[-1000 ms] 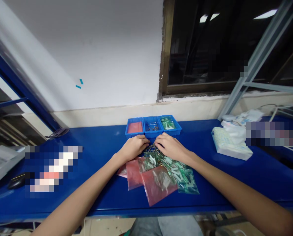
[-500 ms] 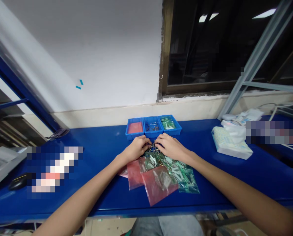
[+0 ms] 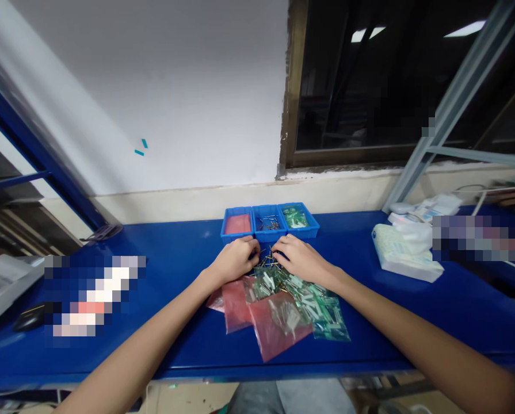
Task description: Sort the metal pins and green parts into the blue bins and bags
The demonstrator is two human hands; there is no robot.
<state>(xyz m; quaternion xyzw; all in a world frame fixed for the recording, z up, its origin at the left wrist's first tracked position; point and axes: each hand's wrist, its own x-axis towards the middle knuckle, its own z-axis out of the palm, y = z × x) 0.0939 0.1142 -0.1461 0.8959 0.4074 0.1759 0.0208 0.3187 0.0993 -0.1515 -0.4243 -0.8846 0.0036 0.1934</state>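
My left hand [image 3: 235, 259] and my right hand [image 3: 298, 257] rest knuckles-up on a blue bench, fingers curled over a loose heap of small metal pins [image 3: 267, 261] between them. What the fingertips pinch is too small to name. Just behind the hands stand three small blue trays: the left tray [image 3: 237, 224] holds something red, the middle tray [image 3: 269, 223] holds pins, the right tray [image 3: 298, 218] holds green bags. In front of my wrists lie red plastic bags [image 3: 271, 328] and green plastic bags [image 3: 326, 313] with small parts inside.
The blue bench [image 3: 175, 253] runs left to right against a white wall, with a dark window at the right. A white tissue pack [image 3: 401, 253] lies at the right. A black mouse [image 3: 30, 318] and white papers [image 3: 2, 282] sit at the left. Another person's hand [image 3: 514, 198] shows at the far right.
My two hands have crept slightly closer together over the pin heap. Another person's hand has come into view at the far right edge.
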